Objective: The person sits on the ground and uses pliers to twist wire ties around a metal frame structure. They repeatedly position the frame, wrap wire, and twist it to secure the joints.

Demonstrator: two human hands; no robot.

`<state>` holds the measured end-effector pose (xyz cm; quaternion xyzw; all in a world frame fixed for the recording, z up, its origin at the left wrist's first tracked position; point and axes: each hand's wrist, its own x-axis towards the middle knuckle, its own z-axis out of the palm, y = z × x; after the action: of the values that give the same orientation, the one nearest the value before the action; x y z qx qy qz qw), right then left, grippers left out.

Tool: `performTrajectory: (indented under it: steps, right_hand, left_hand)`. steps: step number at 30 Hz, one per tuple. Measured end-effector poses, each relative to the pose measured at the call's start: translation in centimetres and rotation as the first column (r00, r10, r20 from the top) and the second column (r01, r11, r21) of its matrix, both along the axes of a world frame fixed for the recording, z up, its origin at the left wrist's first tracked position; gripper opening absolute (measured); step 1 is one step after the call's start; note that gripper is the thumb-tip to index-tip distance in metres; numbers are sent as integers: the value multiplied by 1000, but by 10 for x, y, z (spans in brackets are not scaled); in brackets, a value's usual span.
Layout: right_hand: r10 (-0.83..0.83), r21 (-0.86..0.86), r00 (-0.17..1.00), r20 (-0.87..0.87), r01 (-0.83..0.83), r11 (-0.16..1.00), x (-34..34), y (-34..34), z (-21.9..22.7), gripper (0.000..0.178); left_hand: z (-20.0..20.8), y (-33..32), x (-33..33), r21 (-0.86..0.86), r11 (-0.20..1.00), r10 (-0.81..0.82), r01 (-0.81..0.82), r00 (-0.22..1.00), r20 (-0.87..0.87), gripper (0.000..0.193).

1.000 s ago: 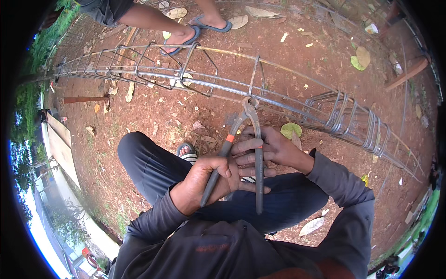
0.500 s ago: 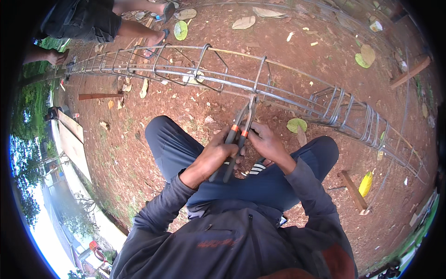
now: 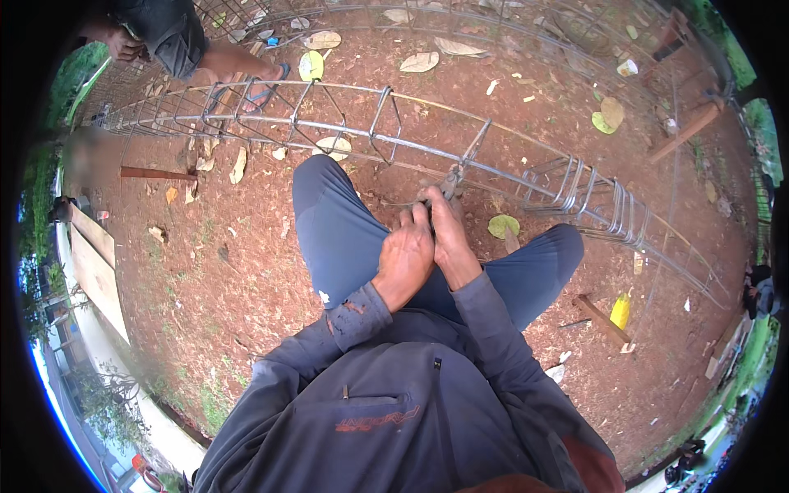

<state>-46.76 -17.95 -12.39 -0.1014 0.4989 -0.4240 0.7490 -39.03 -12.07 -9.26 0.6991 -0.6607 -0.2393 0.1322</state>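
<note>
Both my hands are closed round a pair of pincers, whose dark metal head points away from me and up to the bars. My left hand wraps the handles from the left and lower side. Beside it, my right hand grips higher up, close to the head. My fingers hide nearly all of the handles. The pincers' head meets a long steel rebar cage where a bent stirrup crosses the long bars. Whether the jaws hold wire there is too small to tell.
Several stirrups are bunched on the cage's right part. Another person's leg stands beyond its left end. Wooden stakes rise from the red soil, one beside a yellow object. Boards lie at left; wire mesh stretches behind.
My hands have drawn together and slid up the pincers, covering the handles that showed before. My left knee has shifted inward and forward. The whole view has turned slightly.
</note>
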Motion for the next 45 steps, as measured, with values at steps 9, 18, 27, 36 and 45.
performTrajectory:
  steps: [9,18,27,36,45]
  right_hand:
    - [32,-66,973,-230,-48,997,14,4,-14,32]
    - [18,-9,792,611,-16,1000,-21,-6,-20,30]
    - [84,116,-678,730,244,963,35,-5,-26,15]
    - [452,-493,199,869,296,818,30,49,-57,92]
    - [182,-165,848,498,-113,980,9,47,27,54]
  left_hand:
    - [-48,14,5,-160,985,50,-69,991,-121,47]
    - [15,42,61,642,634,651,431,151,-744,68]
    - [-40,59,-30,-72,818,574,571,-800,176,63]
    - [18,39,21,456,595,804,662,-488,-340,23]
    - [67,17,62,132,987,-138,91,903,407,31]
